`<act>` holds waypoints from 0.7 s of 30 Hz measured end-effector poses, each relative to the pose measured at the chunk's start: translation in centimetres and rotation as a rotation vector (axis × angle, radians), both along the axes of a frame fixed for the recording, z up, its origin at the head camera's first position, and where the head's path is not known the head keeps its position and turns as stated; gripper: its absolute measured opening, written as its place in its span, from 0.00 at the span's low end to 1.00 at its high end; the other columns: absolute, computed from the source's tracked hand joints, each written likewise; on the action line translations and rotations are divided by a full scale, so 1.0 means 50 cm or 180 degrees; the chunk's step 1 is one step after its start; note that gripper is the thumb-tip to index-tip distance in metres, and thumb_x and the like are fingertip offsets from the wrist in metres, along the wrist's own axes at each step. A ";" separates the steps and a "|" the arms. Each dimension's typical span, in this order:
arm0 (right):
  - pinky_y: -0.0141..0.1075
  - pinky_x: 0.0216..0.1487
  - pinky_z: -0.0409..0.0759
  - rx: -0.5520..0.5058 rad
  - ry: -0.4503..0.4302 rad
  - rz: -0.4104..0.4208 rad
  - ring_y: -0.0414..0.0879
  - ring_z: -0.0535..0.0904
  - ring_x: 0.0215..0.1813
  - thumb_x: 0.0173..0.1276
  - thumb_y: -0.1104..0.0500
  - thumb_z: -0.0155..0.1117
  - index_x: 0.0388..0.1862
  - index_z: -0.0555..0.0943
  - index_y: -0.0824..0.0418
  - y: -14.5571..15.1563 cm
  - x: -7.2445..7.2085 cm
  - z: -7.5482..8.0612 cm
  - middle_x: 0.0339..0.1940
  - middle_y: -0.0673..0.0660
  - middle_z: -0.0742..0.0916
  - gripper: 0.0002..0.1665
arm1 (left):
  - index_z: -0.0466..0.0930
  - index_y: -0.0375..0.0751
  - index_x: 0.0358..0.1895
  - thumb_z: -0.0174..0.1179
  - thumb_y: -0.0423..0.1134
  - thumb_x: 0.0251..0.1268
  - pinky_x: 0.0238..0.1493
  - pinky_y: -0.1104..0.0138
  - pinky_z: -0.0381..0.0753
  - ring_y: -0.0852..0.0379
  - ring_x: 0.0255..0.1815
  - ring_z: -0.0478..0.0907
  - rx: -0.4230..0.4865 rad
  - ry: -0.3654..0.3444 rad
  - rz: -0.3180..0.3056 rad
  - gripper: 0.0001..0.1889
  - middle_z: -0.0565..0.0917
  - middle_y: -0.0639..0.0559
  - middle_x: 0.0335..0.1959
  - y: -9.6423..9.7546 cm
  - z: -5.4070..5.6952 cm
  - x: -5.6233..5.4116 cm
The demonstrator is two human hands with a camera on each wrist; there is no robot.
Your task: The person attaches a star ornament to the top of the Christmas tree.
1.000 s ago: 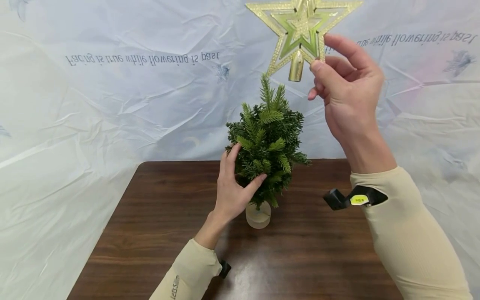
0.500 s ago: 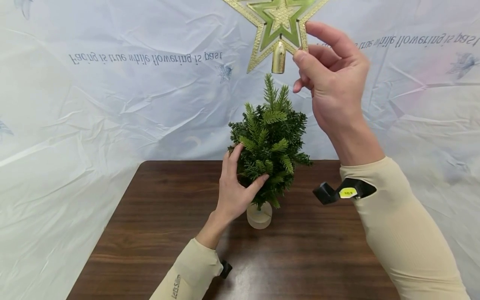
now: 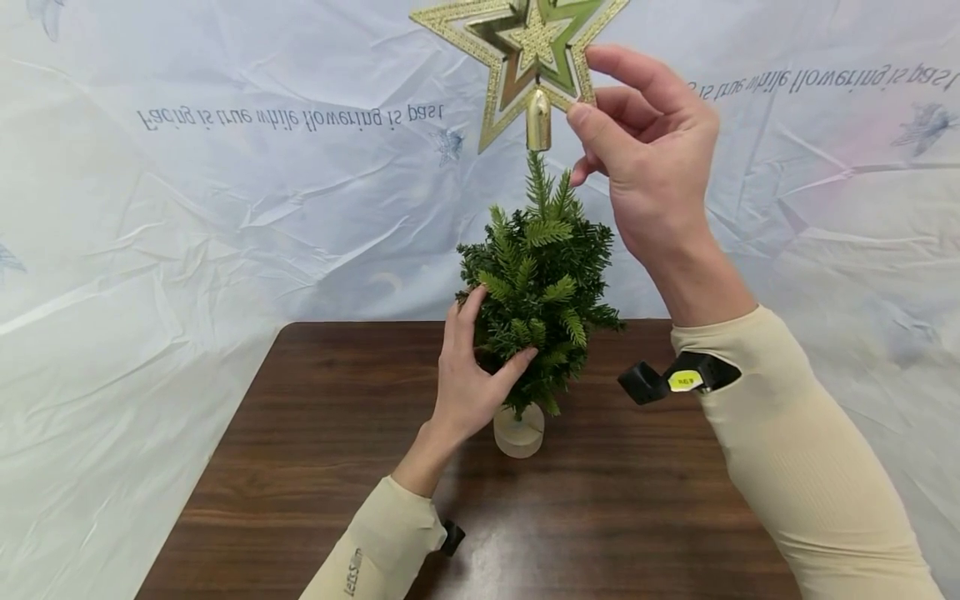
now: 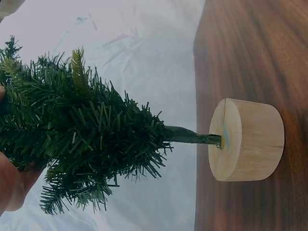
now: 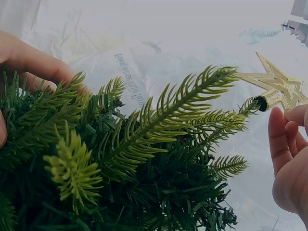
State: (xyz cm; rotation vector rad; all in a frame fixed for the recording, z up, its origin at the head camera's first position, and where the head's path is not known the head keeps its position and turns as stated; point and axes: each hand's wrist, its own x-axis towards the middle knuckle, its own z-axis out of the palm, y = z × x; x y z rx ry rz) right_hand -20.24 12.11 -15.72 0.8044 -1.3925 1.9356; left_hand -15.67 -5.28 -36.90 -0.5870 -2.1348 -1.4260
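A small artificial Christmas tree (image 3: 551, 258) stands upright on its round wooden base (image 4: 262, 142). My left hand (image 3: 468, 375) grips its foliage from the left, thumb in front and fingers reaching round the side. Above it, my right hand (image 3: 660, 158) pinches a gold star tree topper (image 3: 536, 37) by its lower right point, between thumb and forefinger. The topper's hollow socket (image 5: 272, 98) points down at the uppermost sprig, and the sprig's tip meets or nearly meets its opening; I cannot tell whether it is inside. The star's top point is cut off in the head view.
The tree stands on a dark wood-grain table (image 3: 337, 450) near its back edge. Behind hangs a wrinkled pale cloth (image 3: 300, 208) with mirrored printed lettering. A black wrist camera (image 3: 678, 379) sticks out from the right sleeve.
My right hand has moved left with the star topper, bringing its socket over the treetop, then slightly down. The left hand keeps its hold, and the tree hardly shifts.
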 end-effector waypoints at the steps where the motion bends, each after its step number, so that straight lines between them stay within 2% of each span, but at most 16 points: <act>1: 0.35 0.21 0.80 0.0012 0.0006 -0.0007 0.48 0.78 0.23 0.64 0.79 0.68 0.51 0.89 0.68 0.000 0.000 0.000 0.29 0.63 0.89 0.18 | 0.56 0.52 0.84 0.75 0.43 0.64 0.73 0.27 0.61 0.29 0.87 0.47 -0.0004 -0.0001 0.0001 0.49 0.62 0.41 0.84 0.000 0.000 0.000; 11: 0.36 0.22 0.81 0.0241 0.0031 -0.0032 0.47 0.78 0.21 0.64 0.79 0.69 0.51 0.90 0.67 0.000 -0.002 0.001 0.31 0.63 0.90 0.18 | 0.57 0.52 0.84 0.76 0.43 0.63 0.73 0.29 0.63 0.29 0.86 0.49 0.0007 0.0056 0.0038 0.48 0.63 0.41 0.84 -0.001 -0.001 -0.002; 21: 0.35 0.22 0.81 0.0498 0.0113 -0.0150 0.47 0.81 0.23 0.65 0.78 0.68 0.53 0.90 0.67 0.015 -0.008 -0.025 0.31 0.61 0.91 0.19 | 0.57 0.52 0.84 0.75 0.44 0.63 0.73 0.30 0.64 0.31 0.86 0.51 0.0010 0.0081 0.0032 0.48 0.64 0.42 0.83 -0.001 -0.002 -0.003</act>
